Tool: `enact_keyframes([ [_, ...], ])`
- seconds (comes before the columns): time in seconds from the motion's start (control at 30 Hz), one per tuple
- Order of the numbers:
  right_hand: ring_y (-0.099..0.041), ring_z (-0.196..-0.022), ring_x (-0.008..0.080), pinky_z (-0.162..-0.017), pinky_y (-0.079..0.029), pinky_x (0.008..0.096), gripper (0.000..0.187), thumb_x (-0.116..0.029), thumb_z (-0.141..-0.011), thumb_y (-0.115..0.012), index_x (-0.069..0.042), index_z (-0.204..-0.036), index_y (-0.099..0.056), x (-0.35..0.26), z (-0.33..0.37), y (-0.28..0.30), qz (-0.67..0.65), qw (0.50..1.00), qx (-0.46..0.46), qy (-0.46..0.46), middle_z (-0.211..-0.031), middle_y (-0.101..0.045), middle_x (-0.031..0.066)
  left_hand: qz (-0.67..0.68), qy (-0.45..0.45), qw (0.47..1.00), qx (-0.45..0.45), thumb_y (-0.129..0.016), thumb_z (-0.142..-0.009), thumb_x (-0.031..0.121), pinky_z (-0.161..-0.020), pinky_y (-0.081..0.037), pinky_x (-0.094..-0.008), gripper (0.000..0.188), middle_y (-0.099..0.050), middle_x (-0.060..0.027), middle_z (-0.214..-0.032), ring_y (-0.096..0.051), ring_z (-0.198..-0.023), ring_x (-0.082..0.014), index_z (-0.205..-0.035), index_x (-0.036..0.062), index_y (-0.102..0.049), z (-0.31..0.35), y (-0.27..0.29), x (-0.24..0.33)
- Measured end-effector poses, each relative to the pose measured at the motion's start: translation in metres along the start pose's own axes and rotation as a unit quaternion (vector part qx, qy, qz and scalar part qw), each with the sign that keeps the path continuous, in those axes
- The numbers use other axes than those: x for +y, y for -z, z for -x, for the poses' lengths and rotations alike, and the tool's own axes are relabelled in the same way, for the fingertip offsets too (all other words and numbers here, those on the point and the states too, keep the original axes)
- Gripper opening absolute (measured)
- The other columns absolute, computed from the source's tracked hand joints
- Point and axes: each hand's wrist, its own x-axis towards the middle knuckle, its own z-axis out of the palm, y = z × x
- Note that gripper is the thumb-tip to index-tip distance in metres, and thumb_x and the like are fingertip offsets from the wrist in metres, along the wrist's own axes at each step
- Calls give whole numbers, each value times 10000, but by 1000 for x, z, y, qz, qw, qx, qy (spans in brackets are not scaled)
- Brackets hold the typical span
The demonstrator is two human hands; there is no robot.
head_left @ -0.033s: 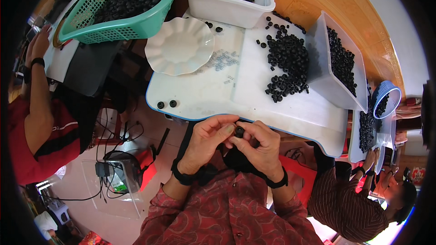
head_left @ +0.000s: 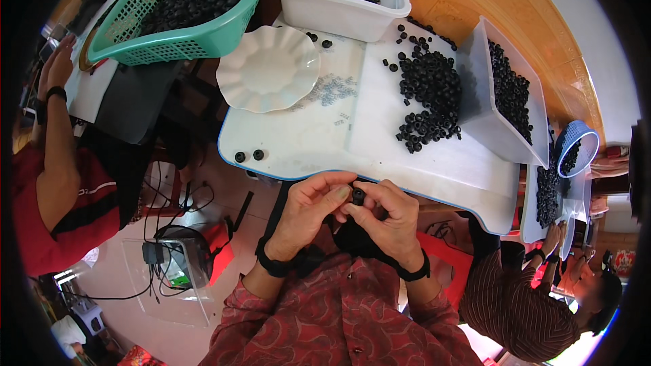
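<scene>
Just below the frame's centre, fingers (head_left: 381, 194) of the left hand (head_left: 300, 214) and right hand (head_left: 397, 217) pinch a small black part (head_left: 358, 196), seemingly light and stiff, best held by its rounded sides.

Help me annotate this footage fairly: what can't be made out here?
Head view throughout:
Black part: partly covered by fingers of the right hand.
Left hand: its thumb hides some fingertips, so its grip is unclear.
Green basket: far end cut off by the picture's upper edge.
Clear pieces beside the white plate: too small for exact shape.
</scene>
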Motion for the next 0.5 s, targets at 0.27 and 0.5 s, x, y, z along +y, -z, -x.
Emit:
enact_keyframes([
  [0.27, -550, -600, 110, -533, -459, 247, 344, -34, -743, -801, -10, -1066, -684, 4, -1, 2, 14, 1000, -8, 18, -717, -571, 43, -11, 44, 999, 21, -684, -891, 57, -553, -470, -185, 285, -674, -27, -849, -580, -649, -52, -1166, -4, -643, -1, 0, 2],
  [0.5, -544, -602, 110, -534, -453, 251, 349, -19, -745, -795, -15, -1076, -684, 6, -2, 3, 1, 999, -36, 15, -712, -561, 39, 63, 81, 995, -15, -709, -868, 50, -523, -459, -183, 320, -678, -35, -860, -572, -624, -45, -1166, -34, -629, -4, 5, 3],
])
